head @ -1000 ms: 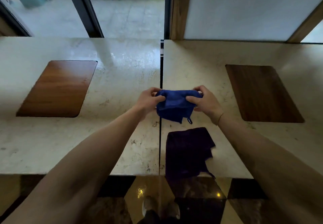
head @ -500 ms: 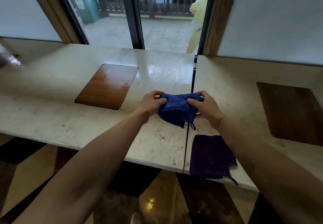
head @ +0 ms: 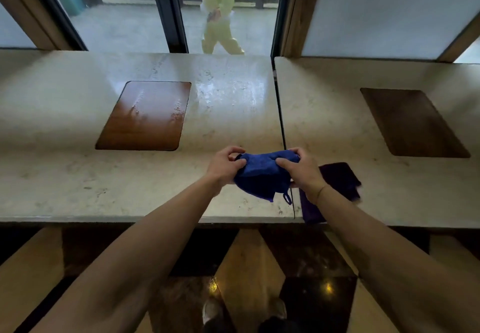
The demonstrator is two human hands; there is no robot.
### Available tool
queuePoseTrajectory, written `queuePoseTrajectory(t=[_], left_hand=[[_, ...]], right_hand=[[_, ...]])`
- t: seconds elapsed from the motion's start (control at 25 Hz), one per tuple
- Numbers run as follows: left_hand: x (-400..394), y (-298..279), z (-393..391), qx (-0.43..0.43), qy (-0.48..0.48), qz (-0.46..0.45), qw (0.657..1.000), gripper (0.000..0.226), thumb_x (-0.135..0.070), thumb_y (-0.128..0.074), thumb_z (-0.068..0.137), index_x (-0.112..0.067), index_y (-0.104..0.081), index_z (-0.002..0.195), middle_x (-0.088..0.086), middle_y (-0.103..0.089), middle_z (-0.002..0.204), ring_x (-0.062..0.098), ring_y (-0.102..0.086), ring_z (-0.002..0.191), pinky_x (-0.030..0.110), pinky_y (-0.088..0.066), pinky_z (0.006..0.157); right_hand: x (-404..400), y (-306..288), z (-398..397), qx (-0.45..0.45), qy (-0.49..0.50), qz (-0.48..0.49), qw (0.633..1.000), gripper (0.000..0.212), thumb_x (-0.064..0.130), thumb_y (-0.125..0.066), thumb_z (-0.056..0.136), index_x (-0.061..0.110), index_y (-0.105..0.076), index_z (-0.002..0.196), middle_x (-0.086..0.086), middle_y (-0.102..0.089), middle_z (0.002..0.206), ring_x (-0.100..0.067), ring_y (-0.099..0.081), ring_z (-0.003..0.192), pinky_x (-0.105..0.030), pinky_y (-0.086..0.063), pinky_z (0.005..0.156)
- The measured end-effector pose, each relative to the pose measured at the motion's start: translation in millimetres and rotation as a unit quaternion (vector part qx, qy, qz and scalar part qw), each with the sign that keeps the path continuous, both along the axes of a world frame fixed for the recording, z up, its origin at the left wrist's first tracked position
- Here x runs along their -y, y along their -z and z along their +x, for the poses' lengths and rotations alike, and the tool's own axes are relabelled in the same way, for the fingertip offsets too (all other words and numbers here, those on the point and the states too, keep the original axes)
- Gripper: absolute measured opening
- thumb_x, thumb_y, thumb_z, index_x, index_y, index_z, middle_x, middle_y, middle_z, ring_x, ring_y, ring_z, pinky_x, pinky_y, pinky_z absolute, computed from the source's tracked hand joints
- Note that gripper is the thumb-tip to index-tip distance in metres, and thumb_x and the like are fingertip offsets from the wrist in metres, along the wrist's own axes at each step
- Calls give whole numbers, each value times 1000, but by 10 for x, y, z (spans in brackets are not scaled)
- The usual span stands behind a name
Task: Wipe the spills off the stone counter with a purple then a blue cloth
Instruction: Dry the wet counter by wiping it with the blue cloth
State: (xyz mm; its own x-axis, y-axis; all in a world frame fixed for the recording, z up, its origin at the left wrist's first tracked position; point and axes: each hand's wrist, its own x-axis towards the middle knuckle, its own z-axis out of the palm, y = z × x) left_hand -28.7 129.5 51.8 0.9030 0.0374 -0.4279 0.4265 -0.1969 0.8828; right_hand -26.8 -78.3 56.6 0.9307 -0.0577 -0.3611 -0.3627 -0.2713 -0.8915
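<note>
- Both bare forearms reach forward from the lower corners of the view, converging toward the centre.
- The left hand (head: 225, 165), knuckles up, has its fingers curled and thumb pressed in, pinching the left edge of a bunched blue cloth (head: 262, 174).
- The right hand (head: 301, 170) mirrors it, fingers bent over the cloth's top right corner, thumb laid across the front.
- The hands sit close together at the same height, wrists nearly straight.
</note>
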Motion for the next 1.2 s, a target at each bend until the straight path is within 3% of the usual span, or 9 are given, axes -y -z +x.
queuePoseTrajectory(t=[0.16, 0.32, 0.44, 0.6, 0.72, 0.84, 1.04, 1.12, 1.2], left_hand=[[93, 84, -144, -15, 8, -29, 999, 24, -7, -60, 97, -23, -63, 115, 15, -65, 116, 32, -67, 104, 51, -62, 80], [142, 253, -192, -34, -2, -17, 999, 30, -3, -60, 94, -23, -64, 116, 14, -65, 114, 33, -67, 103, 53, -61, 82], [181, 435, -266, -49, -5, -3, 999, 36, -1, -62, 92, -22, -62, 121, 11, -64, 116, 31, -67, 103, 53, -61, 83], [233, 664, -382, -22, 60, 115, 991, 48, -3, -62, 91, -20, -56, 135, 6, -60, 124, 26, -64, 109, 43, -59, 90], [156, 801, -397, 14, 106, 216, 970, 49, -7, -58, 93, -23, -51, 139, 8, -52, 137, 24, -59, 118, 42, -52, 100], [-50, 819, -296, 31, 74, 279, 957, 47, -14, -56, 94, -24, -50, 140, 5, -50, 140, 20, -56, 122, 38, -48, 102], [-631, 907, 9, 43, 8, 373, 927, 44, -33, -54, 97, -26, -50, 140, 8, -48, 140, 25, -45, 128, 42, -43, 99], [-910, 969, 137, 36, -10, 423, 905, 46, -38, -53, 97, -26, -49, 141, 11, -46, 142, 29, -40, 130, 45, -41, 101], [-1180, 1008, 273, 36, -27, 461, 886, 48, -41, -51, 97, -26, -48, 142, 13, -42, 144, 32, -36, 133, 49, -35, 105]], right_hand=[[95, 84, -110, -19, 23, -15, 999, 30, 24, -70, 89, 21, -55, 115, -2, -60, 113, -29, -62, 106, -57, -60, 78], [105, 212, -166, -12, 19, -51, 998, 31, 25, -71, 89, 23, -54, 115, 6, -58, 103, -23, -61, 100, -52, -58, 85], [108, 376, -243, -14, 15, -98, 995, 34, 27, -69, 89, 21, -55, 119, 2, -62, 106, -21, -62, 97, -46, -58, 85], [67, 578, -358, -34, 1, -213, 976, 40, 30, -64, 92, 25, -50, 130, -2, -60, 119, -22, -59, 103, -40, -54, 83], [-24, 711, -493, 27, 0, -389, 921, 44, 33, -63, 91, 27, -48, 133, -4, -46, 138, -27, -45, 123, -45, -45, 96], [-210, 793, -552, 125, -68, -457, 878, 46, 50, -57, 91, 31, -49, 132, -3, -41, 144, -30, -34, 134, -53, -35, 107], [-521, 1072, -552, 28, -141, -460, 876, 67, 77, -36, 88, 48, -23, 148, -5, -4, 164, -43, 6, 149, -73, -2, 112], [-617, 1242, -624, 28, -130, -478, 868, 72, 80, -29, 88, 51, -12, 151, -5, 6, 166, -43, 18, 149, -75, 3, 112], [-711, 1354, -657, 38, -101, -493, 863, 73, 80, -27, 87, 52, -11, 152, -7, 5, 167, -44, 19, 148, -75, 4, 112]])
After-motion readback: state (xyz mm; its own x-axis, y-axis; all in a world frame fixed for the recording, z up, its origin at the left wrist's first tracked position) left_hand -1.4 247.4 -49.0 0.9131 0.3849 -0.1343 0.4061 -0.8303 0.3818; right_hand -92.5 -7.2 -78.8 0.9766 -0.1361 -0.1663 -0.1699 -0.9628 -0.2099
